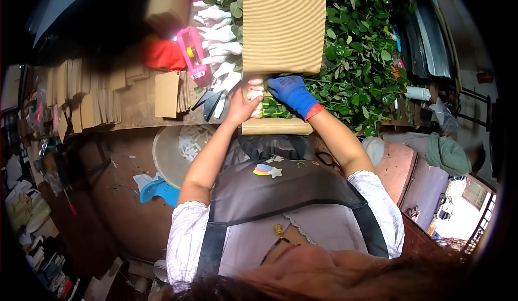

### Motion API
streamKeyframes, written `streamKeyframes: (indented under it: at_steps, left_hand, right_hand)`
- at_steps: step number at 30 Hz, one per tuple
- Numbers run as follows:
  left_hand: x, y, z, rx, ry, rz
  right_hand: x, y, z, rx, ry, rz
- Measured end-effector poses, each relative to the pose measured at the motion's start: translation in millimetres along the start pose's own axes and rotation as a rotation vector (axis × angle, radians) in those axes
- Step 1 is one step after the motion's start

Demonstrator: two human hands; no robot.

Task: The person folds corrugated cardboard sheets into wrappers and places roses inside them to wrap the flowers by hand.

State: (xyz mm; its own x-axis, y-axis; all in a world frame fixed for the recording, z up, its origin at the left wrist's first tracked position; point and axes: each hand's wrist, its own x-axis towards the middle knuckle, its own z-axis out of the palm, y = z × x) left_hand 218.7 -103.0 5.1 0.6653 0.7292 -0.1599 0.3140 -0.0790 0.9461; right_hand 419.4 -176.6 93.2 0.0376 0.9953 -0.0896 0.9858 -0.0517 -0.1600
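Note:
Pale pink roses (256, 89) lie in a short row on ribbed cardboard, with green leaves (276, 108) to their right. My bare left hand (244, 107) is cupped at the left side of the blooms, its thumb across the lower ones. Opposite it, my right hand (291, 93), in a blue glove, has its fingers bent down at the stems just right of the blooms; what they pinch is hidden. The corrugated cardboard sheet (283, 25) extends beyond both hands, and its near flap (277, 126) lies close to my apron.
Leafy stems (356, 58) heap up on the right. White-netted blooms (221, 34) line the left, beside a pink tape dispenser (192, 55), black-handled scissors (209, 104) and cardboard pieces (168, 94). A bin (164, 152) of white scraps stands below the table edge.

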Motion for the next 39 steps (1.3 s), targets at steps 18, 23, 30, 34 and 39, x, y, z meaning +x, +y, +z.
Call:
streamKeyframes:
  at_steps: [18,23,30,34,39]
  left_hand:
    - [19.7,29.3,-7.7,-0.220,0.007,-0.047]
    - [20.8,22.2,-0.7,-0.159,0.105,0.122]
    - [19.6,8.9,2.0,-0.096,0.107,-0.020]
    - [20.0,-0.4,10.1,-0.225,0.104,-0.055]
    - [14.7,6.2,5.2,-0.171,0.102,-0.061]
  right_hand:
    - [3.8,-17.2,15.5,-0.037,-0.144,0.058]
    - [-8.5,-32.6,-22.6,0.182,-0.024,0.239]
    - [9.9,-42.5,-26.9,0.138,-0.049,0.423]
    - [17.5,-42.7,-27.4,0.081,-0.158,0.480]
    - [29.4,-53.3,-34.3,0.097,-0.210,0.500]
